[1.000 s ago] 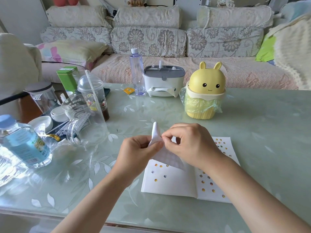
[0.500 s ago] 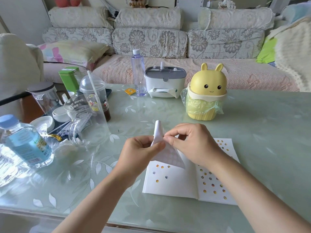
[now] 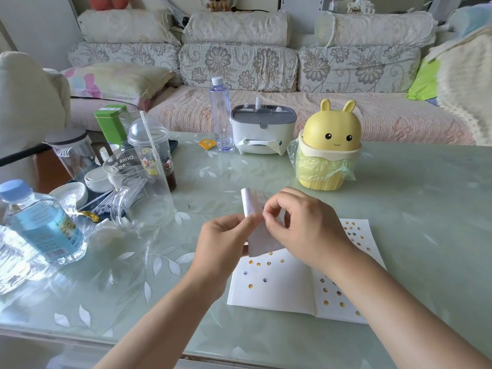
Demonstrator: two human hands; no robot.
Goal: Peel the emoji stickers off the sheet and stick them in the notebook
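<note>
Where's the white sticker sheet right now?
Head view, centre: the white sticker sheet is pinched between the left hand and right hand, above the open white notebook.

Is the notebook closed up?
No, the notebook lies open on the table, with little stickers dotted on both its pages.

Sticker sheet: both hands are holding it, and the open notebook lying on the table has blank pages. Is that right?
Not quite. The head view shows the notebook already has small emoji stickers on both pages, so they are not blank. The rest stands: the left hand and the right hand both hold the sticker sheet, and the notebook lies open on the table.
</note>
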